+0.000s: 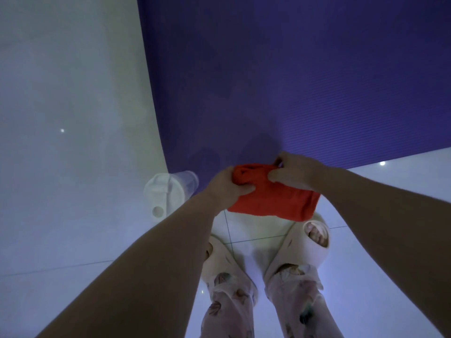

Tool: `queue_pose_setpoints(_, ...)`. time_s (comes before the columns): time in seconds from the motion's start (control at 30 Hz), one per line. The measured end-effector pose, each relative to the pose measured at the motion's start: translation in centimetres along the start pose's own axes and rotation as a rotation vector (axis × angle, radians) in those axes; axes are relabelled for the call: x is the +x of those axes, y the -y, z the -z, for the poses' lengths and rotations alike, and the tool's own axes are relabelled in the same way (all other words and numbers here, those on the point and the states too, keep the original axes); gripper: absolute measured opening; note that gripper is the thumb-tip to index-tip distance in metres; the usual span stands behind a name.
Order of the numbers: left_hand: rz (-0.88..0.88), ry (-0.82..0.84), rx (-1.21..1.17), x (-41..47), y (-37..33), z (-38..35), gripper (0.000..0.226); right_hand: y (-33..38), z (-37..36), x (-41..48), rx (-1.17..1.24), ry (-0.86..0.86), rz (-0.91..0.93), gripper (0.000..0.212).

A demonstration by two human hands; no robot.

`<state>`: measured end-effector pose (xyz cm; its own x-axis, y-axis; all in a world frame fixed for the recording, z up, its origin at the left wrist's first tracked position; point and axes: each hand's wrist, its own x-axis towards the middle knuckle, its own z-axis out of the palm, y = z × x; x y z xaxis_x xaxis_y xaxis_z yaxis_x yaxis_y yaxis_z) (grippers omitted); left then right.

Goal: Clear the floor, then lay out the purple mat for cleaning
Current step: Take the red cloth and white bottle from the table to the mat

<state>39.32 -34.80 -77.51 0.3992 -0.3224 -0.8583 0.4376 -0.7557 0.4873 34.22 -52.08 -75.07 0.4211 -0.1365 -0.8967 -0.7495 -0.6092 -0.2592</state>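
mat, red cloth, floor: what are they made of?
mat: probably foam or rubber, matte; fine ribbed lines run across it.
cloth: soft fabric, maybe terry or knit, matte; it bunches and folds where gripped.
floor: looks like glazed tile, glossy; grout lines and lamp reflections show.

Dim, bluish light; small glare spots on the glossy floor tiles; soft focus, wide-angle bending at edges.
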Motion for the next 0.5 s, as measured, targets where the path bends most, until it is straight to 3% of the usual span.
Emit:
queue_pose_setpoints(0.07,0.064,-0.045,-0.084,2.0,1.3,0.0,0.058,-0.6,0.4,2.3,-0.099,-0.107,0.011,0.052)
queue_pose_setpoints(0.13,0.069,-0.117,-0.082,3.7,2.1,0.2,0.071,-1.0,0.3,4.5,-0.206,-0.252,0.017,0.066)
queue_pose_setpoints(0.23,0.152,-0.438,0.273,5.8,2.8,0.4,0.076,-1.6,-1.1,6.4,-0.248,-0.421,0.001,0.067)
queue_pose_setpoints(0.3,0.13,-0.476,0.456,5.9,2.6,0.1,0.056,-2.0,-2.5,6.8,-0.229,-0.378,0.023,0.057)
queue_pose_setpoints(0.4,0.078,-0.16,0.588,5.6,2.6,-0.9,0.047,-2.2,-4.4,6.4,-0.236,-0.079,0.111,0.04)
queue_pose_setpoints(0.43,0.104,-0.125,0.621,5.5,2.6,-1.2,0.049,-2.3,-4.9,6.1,-0.245,-0.015,0.117,0.039)
queue_pose_setpoints(0.5,0.138,-0.268,0.629,5.1,2.1,-1.2,0.057,-2.4,-5.5,5.9,-0.154,-0.023,0.047,0.042)
